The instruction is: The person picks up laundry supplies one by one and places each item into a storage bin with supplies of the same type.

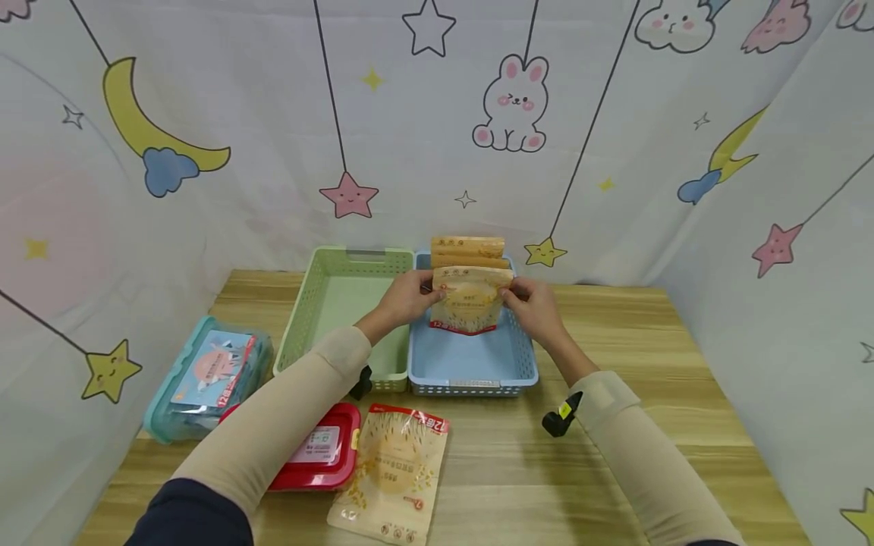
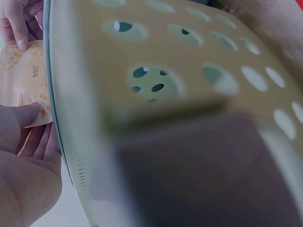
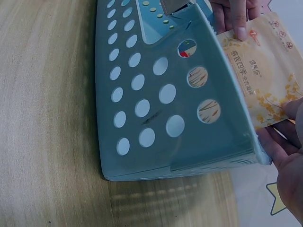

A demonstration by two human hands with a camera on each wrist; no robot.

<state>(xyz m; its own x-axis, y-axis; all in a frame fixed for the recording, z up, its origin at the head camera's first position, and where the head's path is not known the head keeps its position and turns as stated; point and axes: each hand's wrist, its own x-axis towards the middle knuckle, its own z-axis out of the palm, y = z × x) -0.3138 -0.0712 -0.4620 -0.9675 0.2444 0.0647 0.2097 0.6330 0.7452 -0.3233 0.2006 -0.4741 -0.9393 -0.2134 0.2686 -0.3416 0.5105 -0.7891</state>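
Both hands hold a beige printed pouch [image 1: 471,302] upright over the back part of a blue basket [image 1: 471,385]. My left hand [image 1: 404,299] pinches its left edge, thumb in front. On the opposite edge, my right hand [image 1: 537,309] does the same. Yellow flowers and dark lettering show on the pouch [image 3: 258,71] in the right wrist view, partly behind the basket wall [image 3: 147,94]. Two similar pouches [image 1: 467,245] stand behind it at the basket's back. In the left wrist view, the pouch [image 2: 28,71] appears at the left edge, beyond a perforated basket wall.
A green basket [image 1: 396,378] adjoins the blue one on the left. A larger beige pouch [image 1: 392,474] lies flat in front, beside a red-lidded box [image 1: 328,479] partly under my left sleeve. A teal container [image 1: 160,409] stands farther left. Patterned cloth hangs behind the wooden table [image 1: 614,455].
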